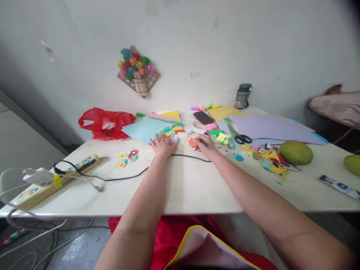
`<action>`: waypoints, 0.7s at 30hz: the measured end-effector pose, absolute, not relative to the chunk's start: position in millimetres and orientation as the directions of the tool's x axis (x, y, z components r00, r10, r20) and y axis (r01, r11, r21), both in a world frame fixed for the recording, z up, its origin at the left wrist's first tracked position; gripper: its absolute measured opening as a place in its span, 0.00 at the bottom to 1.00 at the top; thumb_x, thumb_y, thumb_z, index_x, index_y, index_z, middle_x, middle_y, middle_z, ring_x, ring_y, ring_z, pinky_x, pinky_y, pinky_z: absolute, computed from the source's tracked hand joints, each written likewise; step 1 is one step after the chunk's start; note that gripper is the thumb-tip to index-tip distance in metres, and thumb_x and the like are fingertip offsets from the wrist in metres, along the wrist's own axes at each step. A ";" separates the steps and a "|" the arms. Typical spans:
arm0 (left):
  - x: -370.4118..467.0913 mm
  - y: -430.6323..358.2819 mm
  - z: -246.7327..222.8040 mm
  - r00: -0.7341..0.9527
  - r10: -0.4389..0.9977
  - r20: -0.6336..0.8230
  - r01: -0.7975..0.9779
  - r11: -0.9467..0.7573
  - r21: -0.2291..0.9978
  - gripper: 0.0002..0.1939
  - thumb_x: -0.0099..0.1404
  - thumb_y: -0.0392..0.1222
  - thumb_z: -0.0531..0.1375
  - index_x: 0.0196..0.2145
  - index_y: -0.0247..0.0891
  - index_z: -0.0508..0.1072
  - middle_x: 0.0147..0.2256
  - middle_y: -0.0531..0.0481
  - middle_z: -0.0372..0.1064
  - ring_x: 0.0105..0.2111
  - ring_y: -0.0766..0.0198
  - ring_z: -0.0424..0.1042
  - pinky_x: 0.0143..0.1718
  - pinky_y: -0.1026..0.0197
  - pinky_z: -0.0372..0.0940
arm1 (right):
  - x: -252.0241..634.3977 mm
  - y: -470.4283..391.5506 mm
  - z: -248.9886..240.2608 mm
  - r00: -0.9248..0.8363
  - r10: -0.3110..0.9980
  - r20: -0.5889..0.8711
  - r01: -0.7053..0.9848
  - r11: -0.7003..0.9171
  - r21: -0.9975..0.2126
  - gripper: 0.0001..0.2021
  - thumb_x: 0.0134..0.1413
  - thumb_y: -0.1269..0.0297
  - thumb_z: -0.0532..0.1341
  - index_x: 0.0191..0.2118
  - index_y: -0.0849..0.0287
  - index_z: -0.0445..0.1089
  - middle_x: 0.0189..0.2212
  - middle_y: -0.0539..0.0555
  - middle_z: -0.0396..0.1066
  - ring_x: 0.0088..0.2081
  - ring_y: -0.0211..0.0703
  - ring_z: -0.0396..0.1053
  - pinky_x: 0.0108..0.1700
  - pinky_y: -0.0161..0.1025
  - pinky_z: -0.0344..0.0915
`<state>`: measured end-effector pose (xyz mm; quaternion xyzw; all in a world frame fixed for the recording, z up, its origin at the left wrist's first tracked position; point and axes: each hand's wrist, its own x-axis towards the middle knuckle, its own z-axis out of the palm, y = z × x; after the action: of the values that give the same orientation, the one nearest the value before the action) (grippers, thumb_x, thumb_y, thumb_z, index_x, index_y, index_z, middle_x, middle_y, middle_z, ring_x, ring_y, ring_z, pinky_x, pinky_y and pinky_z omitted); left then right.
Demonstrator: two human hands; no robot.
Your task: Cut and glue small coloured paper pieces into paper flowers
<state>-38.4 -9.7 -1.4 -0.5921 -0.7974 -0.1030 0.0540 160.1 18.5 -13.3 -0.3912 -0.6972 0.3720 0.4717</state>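
My left hand point(162, 146) lies palm down with its fingers spread, at the near edge of a heap of small coloured paper cutouts point(169, 134). My right hand point(206, 147) is closed around a dark pen point(203, 143). At its fingertips is an orange paper flower shape point(192, 142); whether the fingers pinch it I cannot tell. Just beyond that hand lies a white glue gun point(196, 130), its black cord point(185, 155) running across the table below both hands. Several finished paper flowers point(128, 158) with coloured centres sit to the left.
A power strip point(60, 182) and cables occupy the left. Behind are a red plastic bag point(105, 123), coloured paper sheets point(270, 126) and a phone point(203, 117). Black scissors point(243, 139), paper scraps point(271, 159), a green mango point(296, 152) and a tube point(340, 186) lie right.
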 end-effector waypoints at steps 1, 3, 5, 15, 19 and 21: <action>-37.8 -9.8 -1.0 -0.295 0.933 0.207 0.955 0.282 0.091 0.31 0.62 0.65 0.43 0.54 0.51 0.69 0.66 0.52 0.45 0.67 0.43 0.30 0.61 0.32 0.25 | 160.1 18.3 -13.1 -0.253 0.895 0.367 0.194 0.419 -0.887 0.14 0.50 0.52 0.56 0.27 0.59 0.66 0.24 0.52 0.73 0.21 0.36 0.69 0.22 0.31 0.66; -36.8 -10.2 -0.1 -0.296 0.931 0.214 0.955 0.289 0.067 0.30 0.63 0.64 0.43 0.53 0.51 0.71 0.66 0.52 0.46 0.67 0.44 0.30 0.61 0.33 0.24 | 160.1 18.1 -13.1 -0.253 0.894 0.369 0.193 0.420 -0.887 0.14 0.50 0.52 0.56 0.27 0.59 0.66 0.24 0.52 0.73 0.21 0.36 0.69 0.22 0.31 0.66; -36.0 -10.9 0.7 -0.297 0.926 0.234 0.954 0.295 0.045 0.30 0.63 0.64 0.43 0.51 0.51 0.73 0.66 0.52 0.47 0.67 0.44 0.31 0.61 0.34 0.23 | 159.9 18.4 -13.5 -0.246 0.897 0.366 0.193 0.416 -0.889 0.14 0.50 0.52 0.56 0.28 0.59 0.66 0.24 0.52 0.73 0.21 0.35 0.69 0.22 0.31 0.65; -39.8 -16.7 6.5 -0.288 0.897 0.336 0.957 0.277 0.084 0.21 0.63 0.60 0.50 0.42 0.52 0.78 0.64 0.55 0.50 0.66 0.45 0.34 0.62 0.35 0.26 | 158.8 18.7 -12.8 -0.243 0.909 0.339 0.190 0.387 -0.902 0.13 0.49 0.54 0.56 0.28 0.59 0.66 0.24 0.52 0.72 0.21 0.35 0.69 0.22 0.30 0.65; -45.3 -11.6 5.1 -0.331 0.882 0.337 0.942 0.287 0.175 0.17 0.63 0.53 0.53 0.41 0.49 0.78 0.65 0.53 0.49 0.66 0.46 0.36 0.62 0.34 0.31 | 159.2 18.0 -12.3 -0.241 0.910 0.336 0.196 0.385 -0.902 0.12 0.50 0.54 0.56 0.28 0.59 0.66 0.23 0.52 0.72 0.21 0.35 0.69 0.22 0.31 0.66; -46.7 -7.4 5.4 -0.348 0.873 0.342 0.935 0.295 0.198 0.15 0.63 0.48 0.54 0.42 0.48 0.77 0.64 0.52 0.51 0.66 0.48 0.38 0.62 0.36 0.34 | 159.3 18.6 -13.1 -0.243 0.911 0.334 0.199 0.384 -0.902 0.13 0.50 0.54 0.56 0.28 0.59 0.66 0.23 0.52 0.71 0.21 0.36 0.69 0.22 0.31 0.66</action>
<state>-46.7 -7.4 5.4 -0.5647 -0.8002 -0.1835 0.0844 159.3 18.6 -13.1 -0.4023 -0.6895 0.3823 0.4655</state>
